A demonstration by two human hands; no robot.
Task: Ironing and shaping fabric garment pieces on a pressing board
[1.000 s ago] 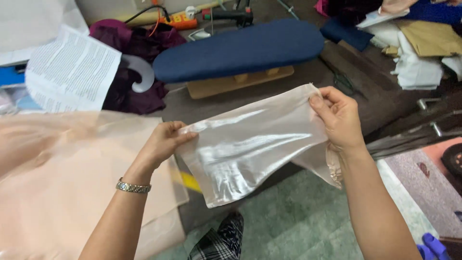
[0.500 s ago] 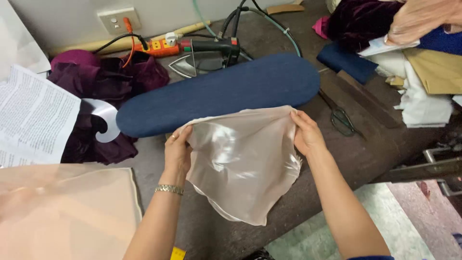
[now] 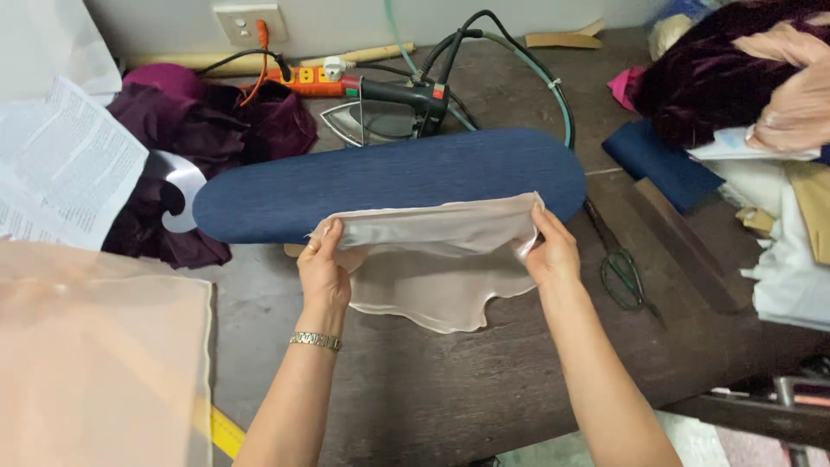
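Observation:
I hold a pale beige, shiny piece of fabric [image 3: 432, 259] by its upper edge with both hands. My left hand [image 3: 324, 268], with a metal bracelet on the wrist, pinches the left corner. My right hand [image 3: 552, 251] pinches the right corner. The fabric's top edge lies against the near side of a long, dark blue padded sleeve board [image 3: 389, 183], and the rest drapes down over the dark wooden table [image 3: 450, 389].
An iron [image 3: 389, 108] lies behind the board beside an orange power strip [image 3: 303, 79]. Scissors [image 3: 621, 272] lie to the right. Purple cloth [image 3: 216, 130], printed paper [image 3: 65, 164] and peach fabric [image 3: 95, 363] are at left; piled cloths [image 3: 761, 104] at right.
My hands carried the fabric forward and down from mid-air toward the blue board. Its upper edge now rests at the board's near side, spread wider between my hands.

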